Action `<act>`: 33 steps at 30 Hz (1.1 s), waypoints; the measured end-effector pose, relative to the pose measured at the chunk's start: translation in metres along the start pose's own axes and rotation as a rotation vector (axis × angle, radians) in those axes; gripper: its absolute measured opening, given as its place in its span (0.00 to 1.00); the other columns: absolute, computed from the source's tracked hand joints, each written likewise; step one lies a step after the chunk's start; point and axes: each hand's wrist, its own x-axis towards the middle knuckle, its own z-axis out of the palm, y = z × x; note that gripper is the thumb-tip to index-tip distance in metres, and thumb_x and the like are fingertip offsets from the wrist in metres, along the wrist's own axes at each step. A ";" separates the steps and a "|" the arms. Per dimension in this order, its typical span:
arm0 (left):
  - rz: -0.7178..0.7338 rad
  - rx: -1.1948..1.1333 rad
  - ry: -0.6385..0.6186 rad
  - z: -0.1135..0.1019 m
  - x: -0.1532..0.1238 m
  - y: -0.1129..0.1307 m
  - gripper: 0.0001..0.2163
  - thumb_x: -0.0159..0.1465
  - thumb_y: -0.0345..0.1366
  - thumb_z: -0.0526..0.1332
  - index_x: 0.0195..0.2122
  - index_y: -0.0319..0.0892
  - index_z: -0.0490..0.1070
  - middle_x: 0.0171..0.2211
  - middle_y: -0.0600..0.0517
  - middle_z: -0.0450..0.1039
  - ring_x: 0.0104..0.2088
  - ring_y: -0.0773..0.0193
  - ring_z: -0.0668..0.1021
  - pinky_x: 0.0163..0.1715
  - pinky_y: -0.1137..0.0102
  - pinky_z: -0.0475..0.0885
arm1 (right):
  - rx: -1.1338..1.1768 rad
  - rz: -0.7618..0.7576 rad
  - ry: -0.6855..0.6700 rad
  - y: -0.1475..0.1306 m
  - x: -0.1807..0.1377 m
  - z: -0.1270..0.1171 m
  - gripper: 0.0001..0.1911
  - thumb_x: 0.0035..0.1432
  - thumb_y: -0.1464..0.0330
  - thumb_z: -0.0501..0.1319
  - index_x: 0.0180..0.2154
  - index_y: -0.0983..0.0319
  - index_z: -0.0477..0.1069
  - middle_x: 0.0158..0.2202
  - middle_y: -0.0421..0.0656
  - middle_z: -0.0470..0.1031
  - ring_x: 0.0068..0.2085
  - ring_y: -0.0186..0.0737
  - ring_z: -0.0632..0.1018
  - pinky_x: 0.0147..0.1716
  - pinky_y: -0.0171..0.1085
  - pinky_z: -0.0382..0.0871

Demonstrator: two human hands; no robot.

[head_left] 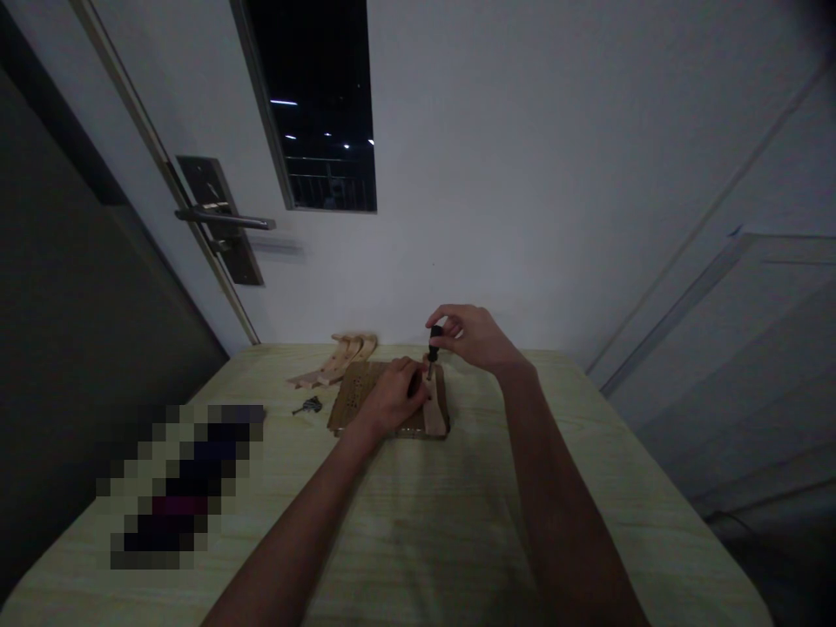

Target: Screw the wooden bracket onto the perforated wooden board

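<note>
Matt, pale wood grain is shown by the cream rectangular table top [457, 540]. At centre frame, a brown flat wooden board [349, 401] and a pale unvarnished wooden block [435, 418] are seen beside a black plastic-handled screwdriver [434, 338]. Brushed metal is shown by the silver door lever [225, 219], upper left.
</note>
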 end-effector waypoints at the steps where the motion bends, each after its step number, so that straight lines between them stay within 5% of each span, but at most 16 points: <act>1: 0.002 -0.003 0.003 0.000 0.000 0.000 0.08 0.61 0.32 0.55 0.41 0.41 0.68 0.37 0.48 0.69 0.41 0.58 0.72 0.44 0.63 0.69 | 0.006 0.000 0.001 0.000 0.000 0.000 0.08 0.46 0.72 0.66 0.33 0.62 0.74 0.22 0.37 0.71 0.25 0.31 0.73 0.27 0.31 0.67; 33: -0.016 -0.006 -0.009 -0.003 0.000 0.005 0.08 0.60 0.32 0.55 0.41 0.40 0.68 0.39 0.47 0.69 0.42 0.57 0.72 0.45 0.61 0.68 | -0.052 0.051 0.050 0.002 0.002 0.007 0.11 0.46 0.65 0.67 0.28 0.61 0.67 0.25 0.39 0.70 0.26 0.32 0.72 0.27 0.33 0.63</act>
